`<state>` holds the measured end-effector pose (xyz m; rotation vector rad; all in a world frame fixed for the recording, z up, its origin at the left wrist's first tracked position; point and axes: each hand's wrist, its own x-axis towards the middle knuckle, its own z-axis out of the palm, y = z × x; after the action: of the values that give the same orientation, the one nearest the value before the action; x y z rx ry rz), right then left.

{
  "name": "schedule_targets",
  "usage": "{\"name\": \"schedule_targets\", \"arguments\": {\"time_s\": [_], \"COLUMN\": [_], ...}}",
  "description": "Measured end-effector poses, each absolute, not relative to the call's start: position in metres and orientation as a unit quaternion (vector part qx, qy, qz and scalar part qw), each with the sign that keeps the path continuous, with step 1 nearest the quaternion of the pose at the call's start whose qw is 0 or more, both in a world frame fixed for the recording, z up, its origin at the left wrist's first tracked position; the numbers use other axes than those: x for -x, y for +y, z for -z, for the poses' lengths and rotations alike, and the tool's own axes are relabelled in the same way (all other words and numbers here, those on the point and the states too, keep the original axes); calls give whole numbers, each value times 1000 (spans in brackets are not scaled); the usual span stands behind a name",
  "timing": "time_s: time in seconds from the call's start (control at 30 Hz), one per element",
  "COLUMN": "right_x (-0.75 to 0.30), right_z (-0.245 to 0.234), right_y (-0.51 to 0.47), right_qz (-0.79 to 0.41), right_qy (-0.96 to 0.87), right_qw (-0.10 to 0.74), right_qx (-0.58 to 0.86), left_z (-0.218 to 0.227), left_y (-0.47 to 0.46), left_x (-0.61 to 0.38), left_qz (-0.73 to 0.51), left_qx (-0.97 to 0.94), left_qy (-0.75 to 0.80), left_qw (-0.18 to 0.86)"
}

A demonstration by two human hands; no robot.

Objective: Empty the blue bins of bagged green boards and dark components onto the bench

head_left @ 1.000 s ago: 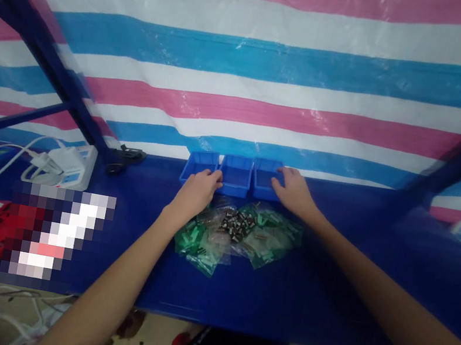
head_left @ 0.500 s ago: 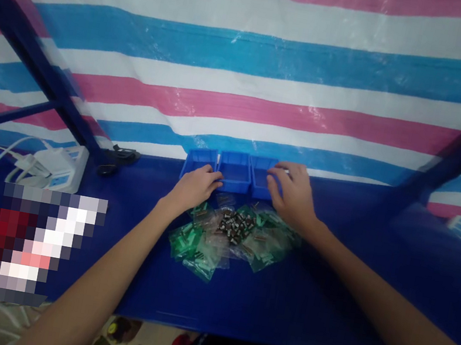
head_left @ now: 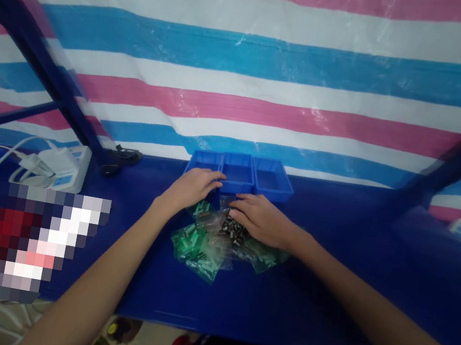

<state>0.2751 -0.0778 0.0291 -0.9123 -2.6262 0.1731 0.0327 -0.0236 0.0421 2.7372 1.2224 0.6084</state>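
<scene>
Here, the dark blue table [head_left: 326, 284] runs wide and bare to the right of the row of three small blue plastic trays [head_left: 239, 173], and its near edge lies well below them; the striped pink, white and blue plastic sheet [head_left: 247, 80] hangs directly behind the trays and closes off that side. Dark blue metal frame bars [head_left: 43, 68] slant down to the left of the trays, and a white power strip with white cables [head_left: 59, 166] sits further left still.

The left hand [head_left: 192, 188] lies palm down with the fingers loosely curved, its fingertips on the front rim of the left tray. The right hand [head_left: 260, 219] is flat and spread, palm down, just in front of the middle tray, pressing on the pile of small clear plastic bags [head_left: 209, 240] (whether it grips one I cannot tell).

That pile lies on the table just in front of the trays: green parts fill most bags, and one under the right hand holds small dark metal pieces [head_left: 232, 229].
</scene>
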Motion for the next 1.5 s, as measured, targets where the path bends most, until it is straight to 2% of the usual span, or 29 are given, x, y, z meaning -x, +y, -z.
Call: {"name": "schedule_targets", "arguments": {"time_s": [0.13, 0.3, 0.43, 0.63, 0.9, 1.1, 1.17, 1.27, 1.37, 1.5], "right_x": [-280, -309, -328, -327, -328, -328, -336, -352, -363, -357], "right_z": [-37, -43, -32, -17, -12, -42, -58, -68, -60, -46], "right_y": [-80, -62, -44, -37, -38, -55, -66, -82, -91, -91], "right_qz": [-65, 55, 45, 15, 20, 50, 53, -29, -122, -165], "right_qy": [-915, -839, -837, -870, -870, -844, -807, -784, -798, -811], "right_qw": [242, 343, 310, 277, 264, 297, 304, 206, 101, 77], "right_qx": [316, 419, 448, 408, 415, 444, 503, 585, 581, 557], "left_z": [-42, -38, -33, -33, -32, -70, -81, -76, -50, -22], "left_y": [-24, -22, -19, -18, -16, -47, -73, -118, -152, -172], "left_x": [-33, -34, -34, -34, -33, -34, -31, -21, -13, -17], "left_qz": [-215, -226, -242, -257, -242, -236, -263, -197, -111, -100], "left_qx": [-891, -886, -881, -884, -889, -868, -838, -824, -821, -793], "left_qy": [399, 404, 404, 387, 386, 436, 479, 526, 548, 584], "left_qw": [30, 41, 38, 45, 52, -25, -2, 68, 115, 142]}}
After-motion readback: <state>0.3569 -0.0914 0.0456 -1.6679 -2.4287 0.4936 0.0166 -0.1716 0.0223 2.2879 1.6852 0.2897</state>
